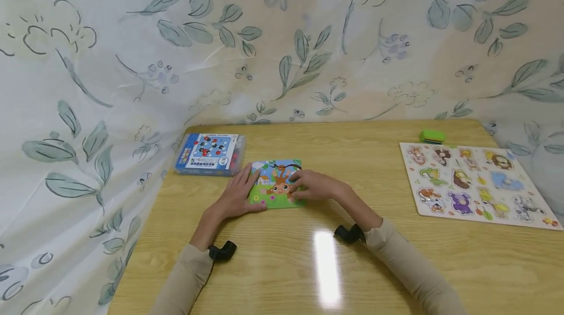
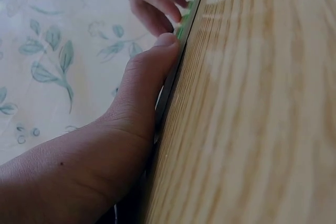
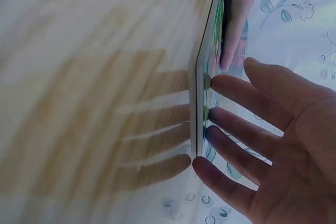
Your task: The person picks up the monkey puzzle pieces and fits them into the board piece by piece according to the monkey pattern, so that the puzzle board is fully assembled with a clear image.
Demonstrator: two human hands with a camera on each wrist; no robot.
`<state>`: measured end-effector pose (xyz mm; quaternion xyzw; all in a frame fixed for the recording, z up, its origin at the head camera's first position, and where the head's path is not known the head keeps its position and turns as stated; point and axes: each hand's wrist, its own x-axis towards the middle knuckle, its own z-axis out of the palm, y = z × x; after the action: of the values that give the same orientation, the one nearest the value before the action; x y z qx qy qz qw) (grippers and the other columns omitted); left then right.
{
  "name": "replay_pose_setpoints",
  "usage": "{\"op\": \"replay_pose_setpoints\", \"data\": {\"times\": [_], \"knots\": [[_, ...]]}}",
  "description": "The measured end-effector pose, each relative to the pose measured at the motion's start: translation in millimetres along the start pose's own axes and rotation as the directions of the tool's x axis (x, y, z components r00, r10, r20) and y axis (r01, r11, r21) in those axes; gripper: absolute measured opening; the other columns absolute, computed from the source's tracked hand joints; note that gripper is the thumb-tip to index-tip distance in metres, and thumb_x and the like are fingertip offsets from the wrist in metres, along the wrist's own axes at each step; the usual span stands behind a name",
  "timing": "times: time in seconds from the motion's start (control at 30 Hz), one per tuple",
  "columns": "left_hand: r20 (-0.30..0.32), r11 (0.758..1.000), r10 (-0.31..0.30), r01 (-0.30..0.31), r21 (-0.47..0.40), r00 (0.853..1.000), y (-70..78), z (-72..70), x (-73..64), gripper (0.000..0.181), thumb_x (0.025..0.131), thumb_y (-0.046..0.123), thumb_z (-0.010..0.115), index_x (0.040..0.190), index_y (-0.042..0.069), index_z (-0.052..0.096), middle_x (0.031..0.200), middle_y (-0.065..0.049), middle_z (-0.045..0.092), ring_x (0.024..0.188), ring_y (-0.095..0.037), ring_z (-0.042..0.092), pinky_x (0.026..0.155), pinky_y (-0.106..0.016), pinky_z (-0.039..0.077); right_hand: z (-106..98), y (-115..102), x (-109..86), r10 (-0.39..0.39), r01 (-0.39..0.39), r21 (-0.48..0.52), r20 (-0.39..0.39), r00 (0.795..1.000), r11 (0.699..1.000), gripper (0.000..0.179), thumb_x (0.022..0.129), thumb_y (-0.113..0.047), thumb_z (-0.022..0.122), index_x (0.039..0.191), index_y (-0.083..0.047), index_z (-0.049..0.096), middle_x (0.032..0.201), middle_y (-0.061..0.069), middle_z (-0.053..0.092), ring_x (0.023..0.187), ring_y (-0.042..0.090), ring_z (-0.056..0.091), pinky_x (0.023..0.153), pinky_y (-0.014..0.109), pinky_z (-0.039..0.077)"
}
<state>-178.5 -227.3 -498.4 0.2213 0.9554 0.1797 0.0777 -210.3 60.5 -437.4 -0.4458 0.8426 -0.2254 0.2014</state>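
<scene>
A small flat board [image 1: 273, 201] with a colourful picture of a monkey hanging upside down lies on the table. My left hand [image 1: 238, 192] rests along its left side, the thumb by the near corner and the other fingers on the picture's left edge. From the right, my right hand [image 1: 315, 185] touches the board's face with slightly bent fingertips. In the right wrist view, the right hand [image 3: 294, 129] has its fingers spread against the board [image 3: 202, 103], the thumb standing off it. In the left wrist view, the left thumb [image 2: 142, 77] lies along the board's edge.
A clear-sided box [image 1: 209, 153] with a molecule picture on its lid stands behind the left hand. Far right lies a white animal puzzle board [image 1: 471, 182], with a green block-shaped item [image 1: 432, 136] behind it. Patterned cloth [image 1: 282, 60] hangs behind the wooden table [image 1: 273, 276].
</scene>
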Motion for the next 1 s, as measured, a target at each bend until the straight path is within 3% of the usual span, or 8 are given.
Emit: {"op": "replay_pose_setpoints", "data": {"times": [0.27,0.63,0.8,1.0], "knots": [[-0.006,1.000,0.018,-0.018,-0.005,1.000,-0.7,-2.5,-2.0,0.105,0.081,0.067,0.062,0.158,0.017,0.011,0.165,-0.011,-0.001,0.153,-0.030,0.003,0.119,-0.058,0.015,1,3,0.9,0.026,-0.026,0.034,0.005,1.000,0.999,0.028,0.098,-0.018,0.057,0.117,-0.003,0.070,0.136,0.020,0.055,0.130,0.035,0.050,0.106,0.046,0.044],[-0.015,1.000,-0.001,0.001,0.002,1.000,-8.3,-2.3,-7.5,0.104,0.082,0.070,0.059,0.158,0.020,0.009,0.166,-0.008,0.000,0.153,-0.030,0.004,0.119,-0.059,0.015,0,6,9.9,-0.031,0.031,0.014,0.002,1.000,0.999,0.028,0.099,-0.018,0.056,0.118,-0.003,0.069,0.134,0.019,0.057,0.127,0.034,0.052,0.105,0.045,0.045],[-0.034,0.999,0.011,-0.013,-0.039,0.999,-5.9,-6.2,-7.8,0.105,0.082,0.065,0.063,0.158,0.017,0.010,0.165,-0.010,0.002,0.153,-0.032,0.005,0.119,-0.059,0.016,-1,5,10.9,-0.029,0.032,0.032,-0.089,0.996,0.999,0.030,0.100,-0.019,0.054,0.122,-0.003,0.066,0.131,0.016,0.057,0.120,0.031,0.056,0.098,0.043,0.049],[-0.109,0.981,0.040,-0.059,-0.185,0.993,10.2,-35.3,-2.9,0.101,0.084,0.055,0.068,0.158,0.018,0.011,0.165,-0.012,0.006,0.152,-0.034,0.006,0.114,-0.063,0.024,-7,3,9.6,0.043,-0.032,0.055,-0.228,0.973,0.998,0.036,0.099,-0.019,0.057,0.131,-0.002,0.060,0.138,0.019,0.052,0.128,0.035,0.051,0.104,0.049,0.045]]}}
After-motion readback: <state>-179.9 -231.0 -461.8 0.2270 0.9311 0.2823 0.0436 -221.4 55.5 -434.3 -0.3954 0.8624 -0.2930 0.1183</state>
